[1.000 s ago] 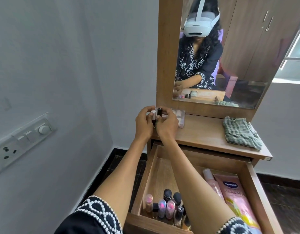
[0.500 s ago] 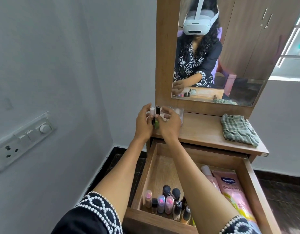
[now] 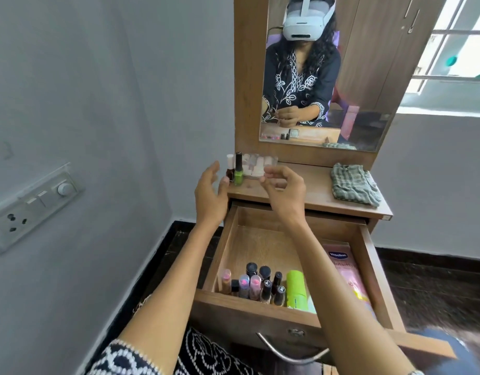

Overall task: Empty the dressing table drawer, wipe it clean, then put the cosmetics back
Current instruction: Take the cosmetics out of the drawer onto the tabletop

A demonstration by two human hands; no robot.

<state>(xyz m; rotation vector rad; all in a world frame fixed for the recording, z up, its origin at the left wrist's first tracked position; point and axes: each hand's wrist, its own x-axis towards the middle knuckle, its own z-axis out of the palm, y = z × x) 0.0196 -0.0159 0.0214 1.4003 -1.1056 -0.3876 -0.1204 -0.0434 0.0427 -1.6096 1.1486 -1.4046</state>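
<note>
Wood-grain laminate, glass, plastic and cloth.
Matt brown wood-look dressing table top (image 3: 309, 194) and drawer (image 3: 260, 247); glossy glass nail polish bottles (image 3: 238, 169) at the top's left edge (caps smooth plastic); soft checked cloth (image 3: 353, 184) at its right edge; polished metal handle (image 3: 290, 350); shiny pink Vaseline pouch (image 3: 344, 269).

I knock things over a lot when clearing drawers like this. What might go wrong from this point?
The green nail polish bottle and the brown one stand upright near the tabletop's left edge, close to the left hand; a brush while withdrawing might tip them off. In the drawer, the upright small bottles are packed tight, so lifting one may topple its neighbours.
</note>
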